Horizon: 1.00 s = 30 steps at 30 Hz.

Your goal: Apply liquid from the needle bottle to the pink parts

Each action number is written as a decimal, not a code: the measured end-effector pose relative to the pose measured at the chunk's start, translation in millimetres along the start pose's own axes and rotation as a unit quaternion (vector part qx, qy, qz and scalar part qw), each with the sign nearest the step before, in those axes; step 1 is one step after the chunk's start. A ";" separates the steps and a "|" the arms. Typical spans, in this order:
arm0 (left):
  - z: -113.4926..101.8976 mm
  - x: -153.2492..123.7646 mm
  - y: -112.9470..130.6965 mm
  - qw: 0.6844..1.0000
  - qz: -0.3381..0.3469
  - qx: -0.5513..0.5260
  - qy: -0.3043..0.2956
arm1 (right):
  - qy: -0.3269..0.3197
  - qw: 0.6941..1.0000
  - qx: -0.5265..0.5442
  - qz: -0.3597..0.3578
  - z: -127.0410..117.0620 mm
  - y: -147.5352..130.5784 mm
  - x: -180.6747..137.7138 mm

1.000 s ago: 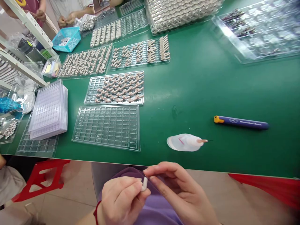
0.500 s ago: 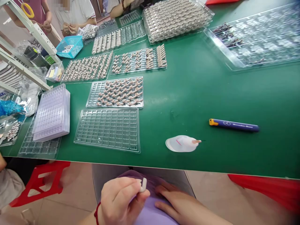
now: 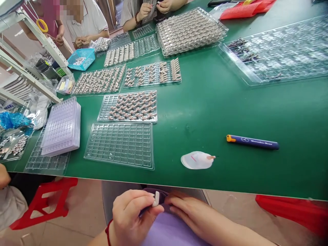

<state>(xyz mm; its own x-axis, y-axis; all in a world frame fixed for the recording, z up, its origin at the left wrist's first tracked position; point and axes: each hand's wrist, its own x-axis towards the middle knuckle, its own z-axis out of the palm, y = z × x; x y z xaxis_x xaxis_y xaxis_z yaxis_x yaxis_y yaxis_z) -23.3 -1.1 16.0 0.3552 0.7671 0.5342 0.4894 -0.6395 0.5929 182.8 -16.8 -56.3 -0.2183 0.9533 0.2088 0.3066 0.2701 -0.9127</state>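
Observation:
Between thumb and fingertips, my left hand pinches a small white earbud-shaped piece, its short stem pointing up. My right hand lies over the purple cloth on my lap, fingers stretched out and holding nothing that I can see. Both hands are below the front edge of the green table. Nearest to them on the table are a white squeeze bottle on its side, with a thin tip, and a transparent tray with bare compartments. A blue pen-like stick with an orange end lies farther right.
Behind the bare tray is a tray of beige earbud-like parts, with more filled trays beyond. A stack of trays stands left, near a blue basket. A large clear tray lies back right. Other people sit across the table.
The view has shifted slightly, so the table's contents appear lower. My right hand has moved a little up and closer to my left, which still pinches the white piece.

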 end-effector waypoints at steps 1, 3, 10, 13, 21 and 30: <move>0.1 0.4 0.3 1.000 0.001 -0.002 -0.002 | -0.066 0.998 0.019 0.007 -2.4 -11.5 -0.6; 0.5 1.2 0.8 1.000 0.004 -0.008 -0.007 | -0.127 0.979 0.118 0.110 -6.1 -30.3 2.1; -1.1 -5.0 -2.5 0.999 0.029 0.007 -0.015 | -0.103 0.872 0.401 0.262 11.9 -49.9 26.1; -3.2 -6.6 -3.3 0.997 0.066 0.031 -0.020 | -0.085 0.852 0.425 0.292 23.4 -50.4 27.2; -2.2 -7.3 -4.8 0.996 0.088 0.024 -0.020 | -0.048 0.746 0.546 0.379 31.5 -56.8 30.7; 0.3 -14.6 -4.7 1.000 0.026 0.016 0.004 | -0.027 0.709 0.595 0.377 36.4 -62.8 32.5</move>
<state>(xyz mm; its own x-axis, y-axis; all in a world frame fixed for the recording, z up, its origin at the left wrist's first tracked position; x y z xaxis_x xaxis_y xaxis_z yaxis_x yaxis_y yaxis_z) -30.5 -9.3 5.2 0.3749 0.7321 0.5687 0.4959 -0.6767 0.5442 122.7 -7.7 -5.0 -0.4531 0.7506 -0.4810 -0.6370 -0.6500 -0.4144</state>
